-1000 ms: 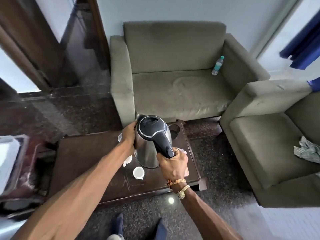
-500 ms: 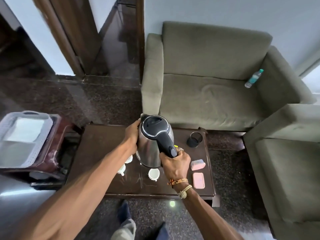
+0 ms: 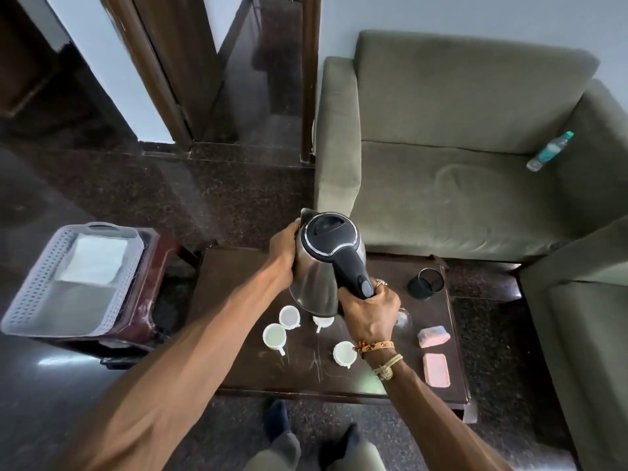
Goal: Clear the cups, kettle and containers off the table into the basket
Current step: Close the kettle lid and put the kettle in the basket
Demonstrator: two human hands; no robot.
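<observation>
Above the surface (image 3: pixel 238 300), the kettle (image 3: pixel 323 266) is held tight by both hands and should be carried left to the basket (image 3: pixel 37 300).

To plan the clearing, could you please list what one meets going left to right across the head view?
basket → left hand → kettle → right hand → black cup → bottle

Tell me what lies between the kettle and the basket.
Head view: only the left hand on the kettle, bare table and dark floor before the basket.
</observation>
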